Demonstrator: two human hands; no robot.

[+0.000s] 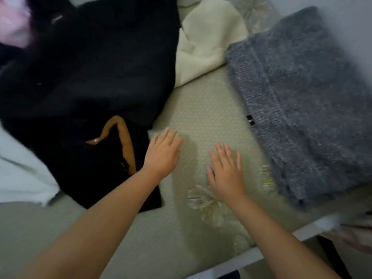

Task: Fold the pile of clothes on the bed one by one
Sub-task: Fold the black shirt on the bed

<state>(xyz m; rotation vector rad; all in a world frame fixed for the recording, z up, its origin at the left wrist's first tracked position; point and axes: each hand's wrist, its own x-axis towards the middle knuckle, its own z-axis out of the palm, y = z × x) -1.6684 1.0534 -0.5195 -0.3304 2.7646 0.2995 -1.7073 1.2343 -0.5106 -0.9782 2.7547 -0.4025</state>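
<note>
A heap of black garments with a tan strap covers the left of the bed. A cream garment lies crumpled at the back, and a pink one shows at the top left corner. A folded fuzzy grey sweater lies at the right. My left hand is stretched out flat, fingers straight, beside the black heap's edge. My right hand is flat with spread fingers over the bare bedsheet, left of the grey sweater. Neither hand holds anything.
A white cloth lies at the left edge under the black heap. The bed's white edge runs along the lower right, with floor and dark objects beyond it. A pale wall rises behind the grey sweater.
</note>
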